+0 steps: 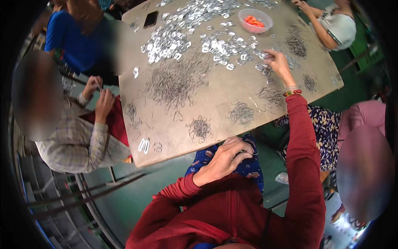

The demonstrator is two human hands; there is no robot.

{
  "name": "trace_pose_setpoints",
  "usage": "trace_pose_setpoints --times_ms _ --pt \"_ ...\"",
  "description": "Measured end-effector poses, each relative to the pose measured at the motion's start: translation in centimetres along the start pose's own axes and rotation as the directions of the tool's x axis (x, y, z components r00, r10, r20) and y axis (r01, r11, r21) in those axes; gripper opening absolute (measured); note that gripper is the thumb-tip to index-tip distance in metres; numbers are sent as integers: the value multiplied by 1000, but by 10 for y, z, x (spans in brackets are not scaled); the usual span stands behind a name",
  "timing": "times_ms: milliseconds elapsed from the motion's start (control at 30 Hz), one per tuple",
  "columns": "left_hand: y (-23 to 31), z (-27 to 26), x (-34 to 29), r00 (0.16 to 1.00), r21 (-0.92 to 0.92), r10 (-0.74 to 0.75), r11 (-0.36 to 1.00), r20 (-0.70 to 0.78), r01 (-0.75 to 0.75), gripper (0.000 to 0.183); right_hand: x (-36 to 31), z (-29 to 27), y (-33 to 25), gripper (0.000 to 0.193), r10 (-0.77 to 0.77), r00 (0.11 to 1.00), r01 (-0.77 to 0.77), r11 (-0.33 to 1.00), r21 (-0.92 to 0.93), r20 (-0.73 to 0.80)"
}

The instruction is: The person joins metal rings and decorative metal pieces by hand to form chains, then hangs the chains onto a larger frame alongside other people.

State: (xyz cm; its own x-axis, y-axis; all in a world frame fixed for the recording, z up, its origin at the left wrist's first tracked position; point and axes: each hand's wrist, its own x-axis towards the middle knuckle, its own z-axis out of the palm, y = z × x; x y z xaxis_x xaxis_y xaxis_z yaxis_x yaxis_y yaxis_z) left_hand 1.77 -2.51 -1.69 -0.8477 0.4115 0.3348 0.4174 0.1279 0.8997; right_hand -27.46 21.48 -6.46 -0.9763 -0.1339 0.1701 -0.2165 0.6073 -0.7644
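My left hand [226, 161] is in front of my lap, just off the table's near edge, its fingers curled closed. A thin bent metal wire [255, 154] sticks out at its fingertips; the rest is hidden by the fingers. My right arm stretches forward over the table. At its end my right hand [277, 64] reaches down to loose, shiny flat metal buckles [268, 71], thumb and fingers slightly apart. Close to that forearm lies a pile of thin bent wires [271, 97]. More wire piles [241, 113] lie near the table edge before me.
Heaps of metal buckles [166, 41] and a broad wire heap [174, 83] cover much of the table [219, 89]. A clear bowl [256, 20] with orange pieces and a black phone [151, 19] stand farther back. People sit around; a person's hands [101, 99] work at the left.
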Motion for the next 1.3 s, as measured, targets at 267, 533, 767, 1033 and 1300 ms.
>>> trace_pose_setpoints --times_ms 267,533,767,1033,1300 --pt "6 4 5 999 -6 30 1000 35 -29 11 -39 -3 -12 41 -58 998 57 998 -28 -39" --pt "11 -1 -8 1000 -26 11 1000 29 -11 8 -73 40 3 26 -392 912 411 861 -300 122" --pt "15 10 -5 997 -52 71 996 15 -70 7 -72 42 18 24 -304 953 267 841 -470 -2" --pt "7 3 3 989 -48 113 992 -97 -118 8 -184 -12 -132 15 100 995 -87 875 476 -3" --pt "22 12 25 987 10 155 988 -52 -155 11 -295 -22 -163 15 42 964 128 793 595 -263"
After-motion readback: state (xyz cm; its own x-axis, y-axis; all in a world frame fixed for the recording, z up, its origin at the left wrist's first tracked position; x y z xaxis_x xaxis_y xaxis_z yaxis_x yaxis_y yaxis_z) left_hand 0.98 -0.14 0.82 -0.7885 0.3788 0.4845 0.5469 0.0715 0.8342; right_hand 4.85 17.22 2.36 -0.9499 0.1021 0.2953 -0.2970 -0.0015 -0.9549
